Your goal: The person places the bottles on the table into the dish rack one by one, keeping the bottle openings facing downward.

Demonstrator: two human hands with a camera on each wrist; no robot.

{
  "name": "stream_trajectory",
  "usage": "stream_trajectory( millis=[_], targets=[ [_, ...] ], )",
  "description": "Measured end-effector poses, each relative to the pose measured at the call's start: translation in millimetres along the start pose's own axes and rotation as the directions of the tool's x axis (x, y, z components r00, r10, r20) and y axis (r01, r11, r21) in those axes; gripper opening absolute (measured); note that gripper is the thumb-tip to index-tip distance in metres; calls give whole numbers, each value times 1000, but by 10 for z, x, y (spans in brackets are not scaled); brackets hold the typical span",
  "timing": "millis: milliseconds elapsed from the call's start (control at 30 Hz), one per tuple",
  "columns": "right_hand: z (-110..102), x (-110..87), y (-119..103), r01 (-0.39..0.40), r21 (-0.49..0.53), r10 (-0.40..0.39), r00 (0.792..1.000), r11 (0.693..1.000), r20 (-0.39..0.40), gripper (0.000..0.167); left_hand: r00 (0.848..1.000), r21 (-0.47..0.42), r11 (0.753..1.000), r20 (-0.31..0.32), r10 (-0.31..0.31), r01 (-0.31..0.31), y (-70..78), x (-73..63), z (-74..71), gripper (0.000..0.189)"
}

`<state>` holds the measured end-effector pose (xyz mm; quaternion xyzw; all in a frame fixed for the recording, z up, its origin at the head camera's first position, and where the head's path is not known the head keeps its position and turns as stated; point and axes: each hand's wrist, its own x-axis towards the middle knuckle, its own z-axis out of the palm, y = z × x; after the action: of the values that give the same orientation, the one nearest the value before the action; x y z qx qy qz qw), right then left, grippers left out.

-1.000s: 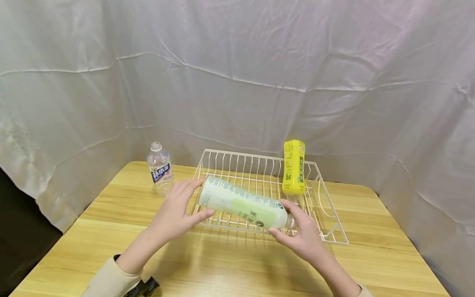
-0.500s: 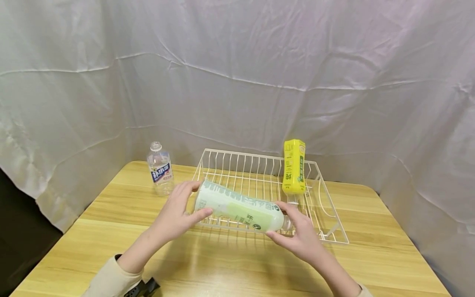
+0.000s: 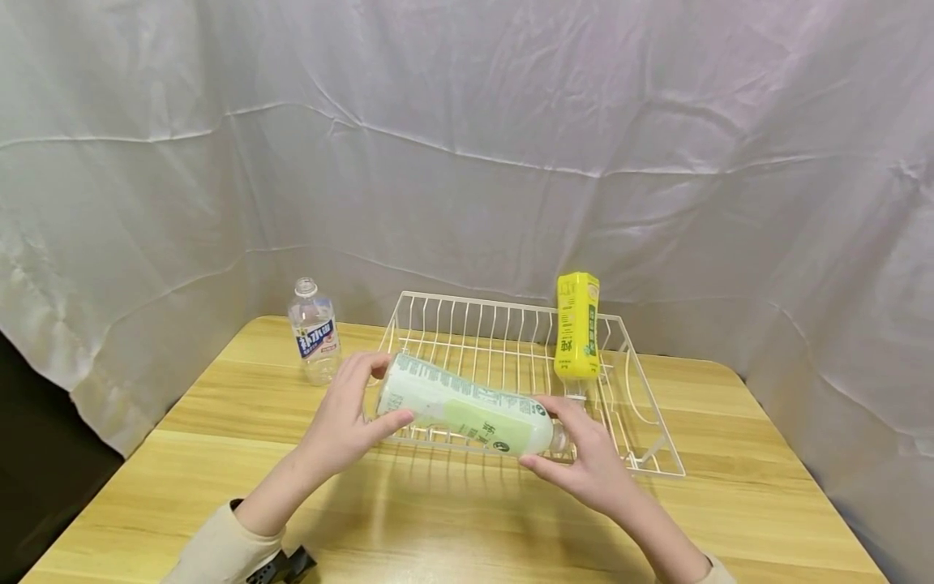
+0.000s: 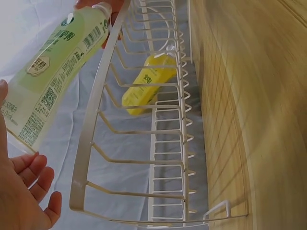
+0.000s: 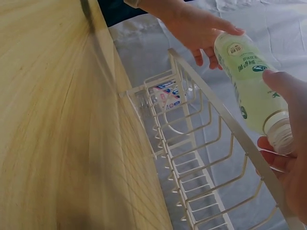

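Note:
A pale green plastic drink bottle is held aslant over the front of a white wire rack, its uncapped neck to the right and lower. My left hand holds the base end, thumb on the near side and fingers on the far side. Near the neck, my right hand grips the shoulder between thumb and fingers. The left wrist view shows the left hand with several fingertips spread beyond the base edge. In the right wrist view the right thumb lies across the bottle.
A yellow-labelled bottle stands neck-down in the rack's right back part. Left of the rack, a clear uncapped bottle with a blue and white label stands upright on the wooden table. Grey cloth hangs behind.
Both hands have shifted the pale green bottle slightly left and a little lower in the head view. The rack and the other bottles have stayed put.

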<state>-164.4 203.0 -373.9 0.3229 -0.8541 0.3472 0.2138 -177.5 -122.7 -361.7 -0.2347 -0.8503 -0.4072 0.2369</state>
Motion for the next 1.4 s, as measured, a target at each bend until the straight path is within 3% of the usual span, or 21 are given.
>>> stream_trajectory(
  millis=[267,500,733,867,933,1100,1300,1400],
  targets=[
    [-37,11,1,0,-45,1,1000,999,30,71,999,20,1000,-30,18,-17,5,0,-19,59],
    [-155,51,18,-26,-59,25,1000,998,-9,71,998,37,999,-57,16,-14,-22,35,-82,58],
    [-336,84,191,-120,-87,113,990,989,-88,67,989,24,1000,-149,3,0,-71,78,-208,58],
    [-472,98,339,-204,-189,193,979,961,-70,65,983,29,1000,-183,-6,12,-98,101,-266,60],
    [-540,97,405,-256,-241,258,966,936,-27,69,980,27,1000,-199,-4,10,-108,114,-289,61],
    [-639,75,526,-373,-348,419,905,860,67,81,971,26,999,-238,-19,25,-115,167,-346,61],
    [-620,26,642,-413,-465,532,832,783,157,91,963,32,995,-257,-79,91,-78,304,-428,57],
    [-589,4,672,-425,-490,562,809,761,172,92,961,28,992,-253,-111,122,-34,408,-460,57]
  ],
)
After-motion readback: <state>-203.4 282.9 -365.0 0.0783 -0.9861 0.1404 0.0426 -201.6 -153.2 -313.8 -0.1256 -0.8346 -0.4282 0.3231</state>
